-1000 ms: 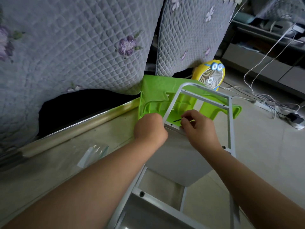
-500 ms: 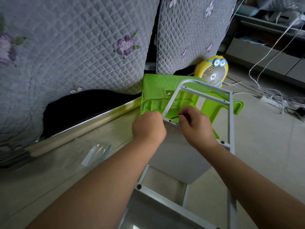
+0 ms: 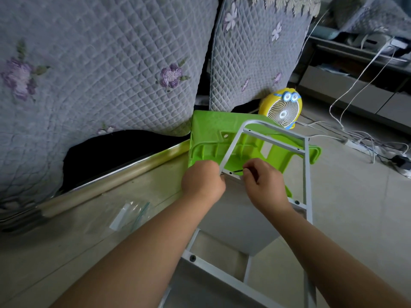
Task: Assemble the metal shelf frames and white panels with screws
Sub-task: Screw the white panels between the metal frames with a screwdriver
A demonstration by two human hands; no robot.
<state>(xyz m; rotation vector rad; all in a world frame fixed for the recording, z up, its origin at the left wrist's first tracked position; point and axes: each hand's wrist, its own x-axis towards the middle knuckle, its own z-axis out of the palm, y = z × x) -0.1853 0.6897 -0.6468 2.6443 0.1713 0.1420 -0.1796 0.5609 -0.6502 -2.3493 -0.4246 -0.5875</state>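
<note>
Grip: left hand [image 3: 203, 183] fingers curled round left upright of metal frame [image 3: 307, 174], at corner where white panel [image 3: 240, 225] meets it. Frame lies centre, running 6 to 12 o'clock. The right hand [image 3: 264, 185] fingers pinch thin dark tool [image 3: 238, 171], likely hex key, tip at screw [image 3: 230, 172] by that corner.

Risks:
- key tilts, slips from screw head
- left grip eases, panel shifts off hole
- loose screw drops to floor [image 3: 355, 207] near green stool [image 3: 209, 132] at 12 o'clock

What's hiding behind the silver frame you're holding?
A green plastic stool, tipped over, shows through the metal frame. Its lower part is covered by the left hand, right hand and white panel.
</note>
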